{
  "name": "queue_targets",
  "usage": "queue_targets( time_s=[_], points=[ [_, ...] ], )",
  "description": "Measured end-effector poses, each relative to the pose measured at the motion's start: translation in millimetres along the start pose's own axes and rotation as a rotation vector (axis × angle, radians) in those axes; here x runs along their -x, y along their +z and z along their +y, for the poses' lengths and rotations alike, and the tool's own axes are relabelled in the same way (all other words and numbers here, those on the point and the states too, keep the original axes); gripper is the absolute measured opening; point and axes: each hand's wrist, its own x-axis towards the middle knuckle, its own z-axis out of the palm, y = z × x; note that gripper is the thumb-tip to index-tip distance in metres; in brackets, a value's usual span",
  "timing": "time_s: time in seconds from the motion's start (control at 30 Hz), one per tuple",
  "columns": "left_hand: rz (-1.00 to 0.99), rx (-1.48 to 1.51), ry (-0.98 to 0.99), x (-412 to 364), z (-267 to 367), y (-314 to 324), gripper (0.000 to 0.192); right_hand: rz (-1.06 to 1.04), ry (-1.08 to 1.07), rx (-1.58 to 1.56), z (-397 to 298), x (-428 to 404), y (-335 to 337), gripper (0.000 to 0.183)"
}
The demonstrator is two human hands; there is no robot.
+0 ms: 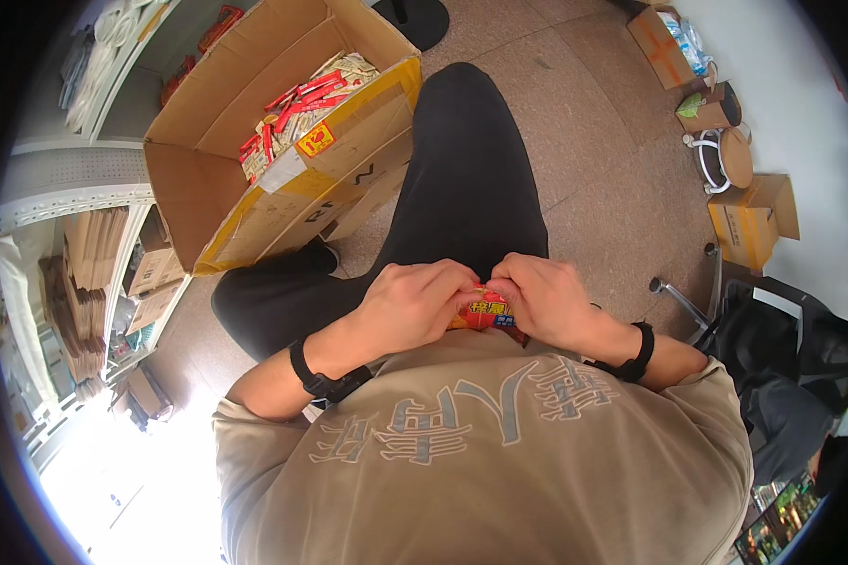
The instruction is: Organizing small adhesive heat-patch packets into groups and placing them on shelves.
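A red plastic packet (491, 311) with printed writing lies close against my shirt, above my lap. My left hand (424, 300) pinches its top edge between thumb and fingers. Right beside it, my right hand (540, 296) grips the same edge, and the fingertips of both hands nearly meet. The packet's lower part is partly hidden by the hands and shirt. Beyond my knee stands a large open cardboard box (283, 212), holding many small red and cream packets (304, 102).
Metal shelves (78, 198) with stacked flat cardboard (95, 247) stand at the left. Along the right wall are smaller cardboard boxes (735, 229) and a round stool (735, 157). A black office chair (777, 325) and another person's leg (784, 417) are at the lower right.
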Motion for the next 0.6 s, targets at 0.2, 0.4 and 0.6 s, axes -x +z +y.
queue_targets(
  time_s=[0.2, 0.4, 0.6],
  points=[
    [-0.036, 0.269, -0.373, -5.1, 15.8, -0.3, 0.011, -0.176, 0.333, -0.150, -10.5, -5.6, -7.6, 0.017],
    [-0.160, 0.293, -0.634, -15.3, 16.3, -6.0, 0.018, -0.270, 0.448, -0.200, -0.6, -8.6, -8.4, 0.022],
    [-0.285, 0.392, -0.750, -11.5, -1.2, -4.8, 0.016, -0.395, 0.520, -0.300, -2.3, -16.9, -21.1, 0.022]
  ],
)
